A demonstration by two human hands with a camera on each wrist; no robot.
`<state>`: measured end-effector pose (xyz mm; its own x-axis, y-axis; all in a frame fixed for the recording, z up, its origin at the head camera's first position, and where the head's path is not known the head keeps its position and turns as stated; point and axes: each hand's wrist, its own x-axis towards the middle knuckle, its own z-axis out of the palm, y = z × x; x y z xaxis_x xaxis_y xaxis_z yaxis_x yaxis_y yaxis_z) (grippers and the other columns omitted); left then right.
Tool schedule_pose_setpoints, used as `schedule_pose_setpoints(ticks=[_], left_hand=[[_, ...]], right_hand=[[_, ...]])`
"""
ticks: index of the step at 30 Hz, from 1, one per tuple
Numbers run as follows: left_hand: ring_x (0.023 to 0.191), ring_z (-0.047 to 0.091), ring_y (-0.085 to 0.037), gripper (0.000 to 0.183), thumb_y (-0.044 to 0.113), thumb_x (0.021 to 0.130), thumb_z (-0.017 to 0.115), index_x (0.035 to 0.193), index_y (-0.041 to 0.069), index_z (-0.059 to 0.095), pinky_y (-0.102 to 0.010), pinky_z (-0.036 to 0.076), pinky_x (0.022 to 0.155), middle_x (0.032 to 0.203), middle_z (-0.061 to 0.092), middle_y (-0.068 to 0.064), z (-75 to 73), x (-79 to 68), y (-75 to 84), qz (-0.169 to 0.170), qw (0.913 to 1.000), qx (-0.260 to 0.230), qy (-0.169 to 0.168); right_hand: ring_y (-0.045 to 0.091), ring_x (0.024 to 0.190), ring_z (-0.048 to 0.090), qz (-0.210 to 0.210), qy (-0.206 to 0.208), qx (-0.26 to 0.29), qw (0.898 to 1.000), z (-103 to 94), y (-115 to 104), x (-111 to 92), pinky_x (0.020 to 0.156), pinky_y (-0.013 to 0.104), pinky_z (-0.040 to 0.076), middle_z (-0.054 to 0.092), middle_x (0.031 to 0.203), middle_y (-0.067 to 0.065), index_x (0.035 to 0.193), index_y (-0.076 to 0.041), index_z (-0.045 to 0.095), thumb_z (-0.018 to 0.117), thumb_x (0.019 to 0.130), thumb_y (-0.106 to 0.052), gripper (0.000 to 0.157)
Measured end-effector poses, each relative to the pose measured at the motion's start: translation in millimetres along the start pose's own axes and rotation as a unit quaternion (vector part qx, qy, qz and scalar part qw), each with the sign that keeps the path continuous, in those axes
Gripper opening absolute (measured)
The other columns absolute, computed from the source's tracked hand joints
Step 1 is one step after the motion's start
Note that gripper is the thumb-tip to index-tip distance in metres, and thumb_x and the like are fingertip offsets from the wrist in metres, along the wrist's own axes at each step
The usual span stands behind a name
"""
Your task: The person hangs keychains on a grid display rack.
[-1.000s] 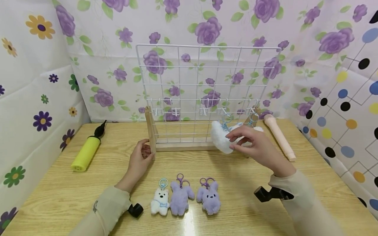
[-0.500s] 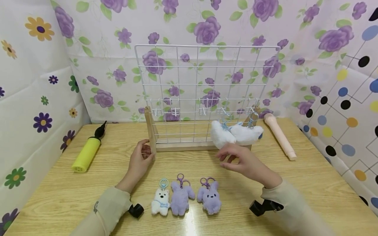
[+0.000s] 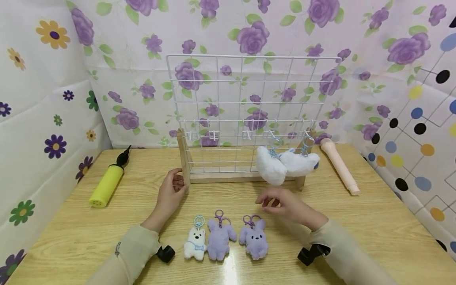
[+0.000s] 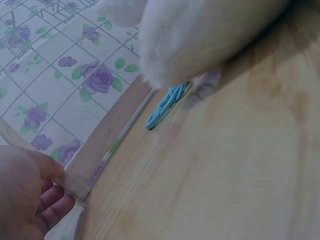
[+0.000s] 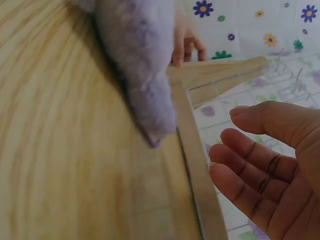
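Note:
My left hand [image 3: 171, 192] holds the foot of the wooden left leg [image 3: 183, 160] of a white wire grid rack [image 3: 240, 103], thumb and fingers on either side. Two white plush keychains, one at the left [image 3: 270, 165] and one at the right [image 3: 300, 163], hang by blue rings from hooks on the grid's right half. Below them, my right hand [image 3: 290, 206] hovers with relaxed fingers and nothing in them. Near the front lie a white bear keychain [image 3: 195, 242] with a blue ring and two purple plush keychains, one face down [image 3: 218, 240] and one face up [image 3: 255, 240].
White hooks [image 3: 213, 135] line the middle grid bar. A yellow hand pump [image 3: 108, 184] lies at the left of the wooden table [image 3: 356, 229], and a pale pink tube [image 3: 339, 166] at the right. Flowered and dotted cloths surround the table.
My right hand has come away from the left-hand hanging white plush and moved down toward the table front. Both white plushes stay hanging. My left hand keeps its hold on the rack.

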<state>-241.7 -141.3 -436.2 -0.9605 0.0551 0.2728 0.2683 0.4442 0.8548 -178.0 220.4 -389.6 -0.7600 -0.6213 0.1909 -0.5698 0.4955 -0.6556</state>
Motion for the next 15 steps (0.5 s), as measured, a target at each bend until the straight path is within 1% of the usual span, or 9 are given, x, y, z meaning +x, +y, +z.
schedule_pose_setpoints(ticks=[3, 7, 11, 15], left_hand=[[0.098, 0.058, -0.031, 0.055, -0.006, 0.087, 0.064, 0.136, -0.002, 0.04, -0.013, 0.048, 0.075, 0.112, 0.056, -0.023, 0.5, 0.7, 0.3, 0.003, 1.0, 0.0, 0.0], [0.098, 0.058, -0.032, 0.054, -0.006, 0.087, 0.063, 0.136, -0.002, 0.04, -0.015, 0.049, 0.076, 0.112, 0.055, -0.024, 0.5, 0.4, 0.3, 0.004, 1.0, 0.0, 0.001], [0.097, 0.058, -0.031, 0.054, -0.006, 0.086, 0.064, 0.135, -0.002, 0.041, -0.014, 0.048, 0.075, 0.11, 0.056, -0.023, 0.4, 0.0, 0.2, 0.009, 0.9999, 0.006, 0.006], [0.096, 0.058, -0.03, 0.055, -0.006, 0.086, 0.064, 0.135, -0.002, 0.041, -0.013, 0.048, 0.074, 0.11, 0.056, -0.021, 0.4, 0.3, -0.2, 0.011, 0.9999, 0.01, 0.008]], right_hand=[[0.009, 0.086, 0.062, 0.021, -0.012, -0.003, 1.0, 4.6, 7.3, -1.6, 0.072, 0.024, 0.055, 0.069, 0.099, 0.01, 0.109, -0.008, 0.067, 0.066, 0.089, -0.006, 0.02], [0.01, 0.087, 0.062, 0.034, -0.033, 0.002, 0.999, 9.7, 13.3, -2.6, 0.074, 0.025, 0.055, 0.069, 0.101, 0.007, 0.11, -0.008, 0.068, 0.067, 0.088, -0.007, 0.022], [0.011, 0.087, 0.062, 0.03, -0.051, 0.006, 0.998, 14.2, 16.8, -2.2, 0.074, 0.025, 0.055, 0.069, 0.103, 0.003, 0.11, -0.011, 0.067, 0.067, 0.089, -0.01, 0.021], [0.011, 0.086, 0.06, 0.014, -0.06, -0.009, 0.998, 17.1, 17.7, -1.3, 0.072, 0.024, 0.054, 0.068, 0.103, 0.001, 0.11, -0.013, 0.067, 0.067, 0.089, -0.009, 0.021]])
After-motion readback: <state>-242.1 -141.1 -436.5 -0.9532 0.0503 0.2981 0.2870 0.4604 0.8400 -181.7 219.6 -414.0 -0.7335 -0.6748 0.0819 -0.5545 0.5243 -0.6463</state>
